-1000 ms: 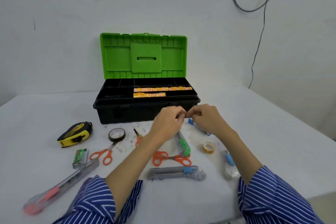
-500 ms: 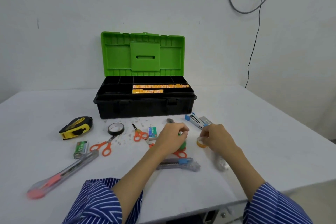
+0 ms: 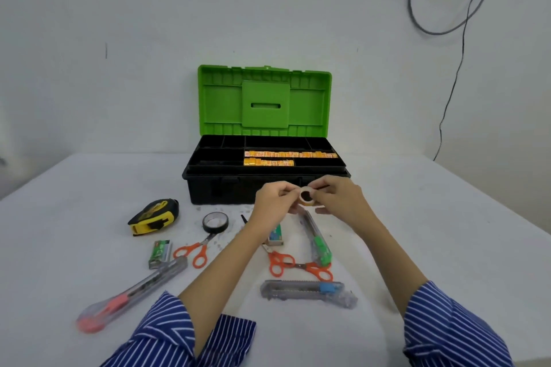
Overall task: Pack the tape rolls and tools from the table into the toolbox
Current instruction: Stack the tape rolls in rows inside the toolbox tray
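A black toolbox (image 3: pixel 214 188) with its green lid (image 3: pixel 264 101) raised stands at the back of the white table; orange packets (image 3: pixel 290 154) fill two tray compartments. In front of its wall, my left hand (image 3: pixel 272 202) and my right hand (image 3: pixel 340 199) pinch a small clear tape roll (image 3: pixel 307 197) between them, held upright above the table. A black tape roll (image 3: pixel 215 222) lies on the table to the left. Several tools lie below: orange scissors (image 3: pixel 193 250), a second pair (image 3: pixel 298 267), a green-slider cutter (image 3: pixel 317 243) and a grey cutter (image 3: pixel 304 290).
A yellow tape measure (image 3: pixel 153 214) sits at the left. A green staple box (image 3: pixel 160 253), a pink-handled cutter (image 3: pixel 131 296) and a small box (image 3: pixel 275 237) also lie on the table (image 3: pixel 59 241). The right table edge falls away; cables (image 3: pixel 447 83) hang on the wall.
Both hands dropped to the table, the right taking the small clear tape roll, then rose with it toward the toolbox front. The camera view tilted up slightly.
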